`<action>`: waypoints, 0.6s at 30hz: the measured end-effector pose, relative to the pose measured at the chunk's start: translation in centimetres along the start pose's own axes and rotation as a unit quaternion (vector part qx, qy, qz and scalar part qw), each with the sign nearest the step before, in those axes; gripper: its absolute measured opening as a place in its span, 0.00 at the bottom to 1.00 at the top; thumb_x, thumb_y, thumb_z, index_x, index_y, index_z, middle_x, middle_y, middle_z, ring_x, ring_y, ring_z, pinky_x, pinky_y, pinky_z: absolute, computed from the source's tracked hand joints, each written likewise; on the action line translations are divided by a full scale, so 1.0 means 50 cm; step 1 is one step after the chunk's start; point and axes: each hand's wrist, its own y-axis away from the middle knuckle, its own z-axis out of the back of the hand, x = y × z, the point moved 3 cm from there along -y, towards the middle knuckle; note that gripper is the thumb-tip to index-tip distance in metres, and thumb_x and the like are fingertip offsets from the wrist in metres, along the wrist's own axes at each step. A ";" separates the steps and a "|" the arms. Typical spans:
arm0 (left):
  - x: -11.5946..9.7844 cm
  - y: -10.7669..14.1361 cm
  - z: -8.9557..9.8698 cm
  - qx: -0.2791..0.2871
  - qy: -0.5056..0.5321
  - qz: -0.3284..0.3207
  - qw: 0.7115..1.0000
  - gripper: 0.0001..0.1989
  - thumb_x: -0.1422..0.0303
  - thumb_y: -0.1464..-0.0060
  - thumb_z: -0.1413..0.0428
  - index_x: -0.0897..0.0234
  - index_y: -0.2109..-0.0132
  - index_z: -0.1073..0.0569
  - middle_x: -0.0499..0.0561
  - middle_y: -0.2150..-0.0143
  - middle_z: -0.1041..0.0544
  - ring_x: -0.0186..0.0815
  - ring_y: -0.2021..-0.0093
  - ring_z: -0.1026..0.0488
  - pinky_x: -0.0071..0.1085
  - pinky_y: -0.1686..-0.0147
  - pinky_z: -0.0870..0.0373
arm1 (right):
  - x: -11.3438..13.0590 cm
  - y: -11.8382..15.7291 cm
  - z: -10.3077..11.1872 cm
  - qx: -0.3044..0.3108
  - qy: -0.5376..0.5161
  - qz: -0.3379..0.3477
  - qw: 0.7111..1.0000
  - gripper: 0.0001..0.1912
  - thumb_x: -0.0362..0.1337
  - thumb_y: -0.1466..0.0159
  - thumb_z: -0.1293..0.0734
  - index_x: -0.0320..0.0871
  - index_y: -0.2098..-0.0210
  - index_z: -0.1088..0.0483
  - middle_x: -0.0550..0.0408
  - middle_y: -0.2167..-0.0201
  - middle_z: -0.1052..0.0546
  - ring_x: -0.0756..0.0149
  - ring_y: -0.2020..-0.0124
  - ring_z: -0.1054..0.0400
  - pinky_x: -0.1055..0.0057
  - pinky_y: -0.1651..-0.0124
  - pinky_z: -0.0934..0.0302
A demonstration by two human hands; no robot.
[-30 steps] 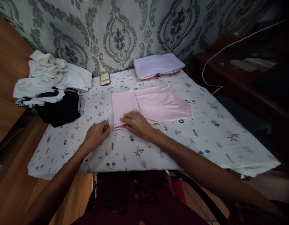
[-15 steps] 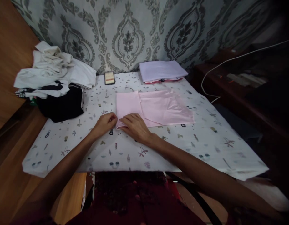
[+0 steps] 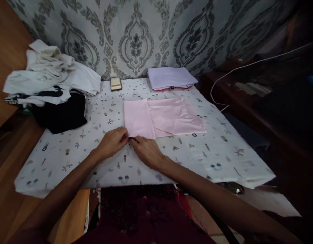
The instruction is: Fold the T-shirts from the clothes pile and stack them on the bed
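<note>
A pink cloth [image 3: 138, 117] lies partly folded on the patterned white tablecloth [image 3: 100, 173], its left part doubled over and its right part wrinkled. My left hand [image 3: 112, 140] is closed, pinching the cloth's near left corner. Just to the right, my right hand [image 3: 147, 150] has its fingers pressed together on the near edge of the same cloth, close to that corner.
White clothes [image 3: 48, 74] are heaped over a black garment [image 3: 61, 113] at the back left. A small card [image 3: 116, 84] lies near the wall. Folded lilac cloth [image 3: 171, 77] rests at the back right. A white cable [image 3: 237, 69] hangs on the right.
My right hand has slid off the top of the cloth to its near edge, and my left hand has moved slightly nearer me. The view has shifted a little to the right.
</note>
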 end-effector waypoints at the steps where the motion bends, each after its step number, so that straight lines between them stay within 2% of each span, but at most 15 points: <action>1: 0.001 -0.001 -0.001 -0.002 0.012 0.008 1.000 0.04 0.71 0.42 0.49 0.61 0.63 0.30 0.47 0.66 0.25 0.35 0.67 0.30 0.32 0.65 0.35 | 0.001 -0.001 0.001 0.000 0.003 -0.003 1.000 0.16 0.28 0.31 0.45 0.43 0.53 0.28 0.49 0.66 0.23 0.63 0.70 0.33 0.67 0.73 0.49; 5: 0.007 -0.003 0.002 0.051 0.004 0.018 0.999 0.06 0.66 0.41 0.48 0.61 0.64 0.28 0.47 0.67 0.24 0.36 0.67 0.29 0.31 0.67 0.37 | 0.000 0.011 0.010 -0.001 -0.022 -0.010 1.000 0.15 0.28 0.32 0.43 0.43 0.53 0.27 0.50 0.67 0.22 0.63 0.71 0.32 0.67 0.72 0.48; 8: 0.009 -0.007 0.020 0.093 0.012 0.009 0.996 0.09 0.62 0.40 0.48 0.60 0.63 0.26 0.47 0.67 0.23 0.36 0.66 0.28 0.31 0.68 0.38 | -0.022 0.037 0.025 -0.031 -0.092 -0.031 0.995 0.12 0.31 0.31 0.41 0.44 0.59 0.27 0.53 0.68 0.21 0.64 0.70 0.30 0.69 0.70 0.44; 11: 0.013 -0.033 0.045 0.085 0.030 -0.014 0.996 0.11 0.61 0.40 0.49 0.60 0.63 0.25 0.46 0.68 0.23 0.35 0.68 0.29 0.29 0.69 0.39 | -0.076 0.067 0.044 -0.108 -0.159 -0.129 0.973 0.10 0.34 0.30 0.41 0.44 0.63 0.28 0.54 0.68 0.21 0.65 0.69 0.28 0.69 0.67 0.41; 14: 0.022 -0.104 0.057 0.041 0.040 -0.032 0.998 0.11 0.63 0.40 0.50 0.61 0.64 0.26 0.46 0.69 0.23 0.34 0.69 0.29 0.29 0.69 0.39 | -0.126 0.078 0.057 -0.124 -0.149 -0.238 0.952 0.08 0.38 0.30 0.40 0.43 0.61 0.30 0.53 0.70 0.22 0.62 0.71 0.28 0.68 0.68 0.42; 18: 0.034 -0.253 0.038 -0.027 0.000 -0.061 0.998 0.10 0.67 0.42 0.51 0.62 0.59 0.25 0.50 0.62 0.21 0.37 0.62 0.27 0.31 0.60 0.34 | -0.140 0.056 0.071 -0.057 -0.088 -0.270 0.957 0.10 0.42 0.31 0.37 0.43 0.64 0.31 0.49 0.66 0.22 0.59 0.69 0.27 0.66 0.69 0.43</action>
